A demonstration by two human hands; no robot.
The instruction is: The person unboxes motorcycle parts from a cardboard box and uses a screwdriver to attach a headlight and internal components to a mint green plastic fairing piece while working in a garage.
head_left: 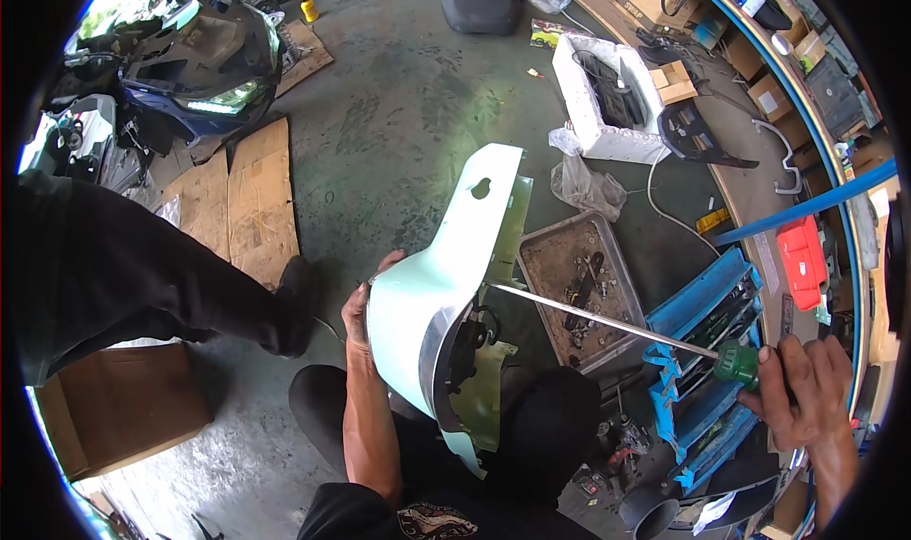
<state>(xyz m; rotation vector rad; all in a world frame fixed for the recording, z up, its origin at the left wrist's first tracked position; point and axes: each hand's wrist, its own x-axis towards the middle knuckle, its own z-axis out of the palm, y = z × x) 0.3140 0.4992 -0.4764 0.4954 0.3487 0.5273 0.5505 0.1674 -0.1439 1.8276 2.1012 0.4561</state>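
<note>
A mint-green scooter body panel (pixel 403 298) stands tilted in front of me, with a keyhole-shaped opening in its upper arm. A dark curved trim strip and black parts show along its inner right side. My left hand (pixel 359 320) grips the panel's left edge, its fingers partly hidden behind it. On the right, my right hand (pixel 807 388) is closed round the green handle of a long screwdriver (pixel 607 320). The shaft slants up to the left, and its tip meets the panel's inner edge; whether a screw is there I cannot tell.
Below the screwdriver stands an open blue toolbox (pixel 707 303) beside a metal tray (pixel 546 246) of small parts. A white foam box (pixel 612 141) lies farther off. At left are another person's leg (pixel 161 255), flattened cardboard (pixel 258 198), a cardboard box (pixel 133 407) and a motorbike (pixel 199 56).
</note>
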